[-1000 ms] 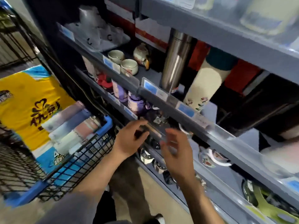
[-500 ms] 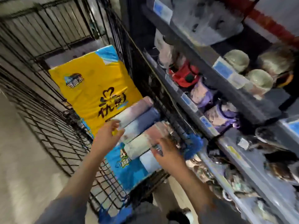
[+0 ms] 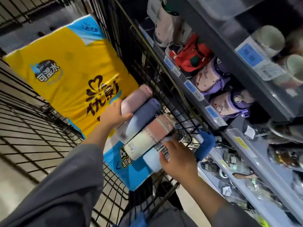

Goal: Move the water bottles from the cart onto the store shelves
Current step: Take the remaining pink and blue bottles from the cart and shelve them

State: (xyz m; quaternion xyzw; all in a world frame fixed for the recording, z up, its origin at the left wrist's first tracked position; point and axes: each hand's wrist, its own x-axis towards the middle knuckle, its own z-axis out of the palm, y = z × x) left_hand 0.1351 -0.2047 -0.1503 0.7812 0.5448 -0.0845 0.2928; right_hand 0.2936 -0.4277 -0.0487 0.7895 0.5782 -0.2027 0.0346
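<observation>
Several water bottles lie side by side in the black wire cart (image 3: pixel 41 128), on top of a yellow and blue pack. My left hand (image 3: pixel 113 114) grips the pale pink bottle (image 3: pixel 136 99) at the far side of the row. Beside it lie a blue-grey bottle (image 3: pixel 141 118) and a pink and cream bottle (image 3: pixel 150 135). My right hand (image 3: pixel 177 158) closes on the nearest bottle (image 3: pixel 152 159), pale blue with a silvery ridged section; my fingers hide its upper part. The grey store shelves (image 3: pixel 211 118) stand just right of the cart.
The yellow and blue pack (image 3: pixel 73 74) fills most of the cart. The shelves carry purple bottles (image 3: pixel 211 76), a red bag (image 3: pixel 190 54), pale cups (image 3: pixel 268 40) and dark items lower down. The cart's blue handle end (image 3: pixel 205 145) nearly touches the shelf edge.
The view swung from the shelves down to the cart. Both hands left the shelf, dropped into the cart and closed on bottles, left on the pink one, right on the nearest one.
</observation>
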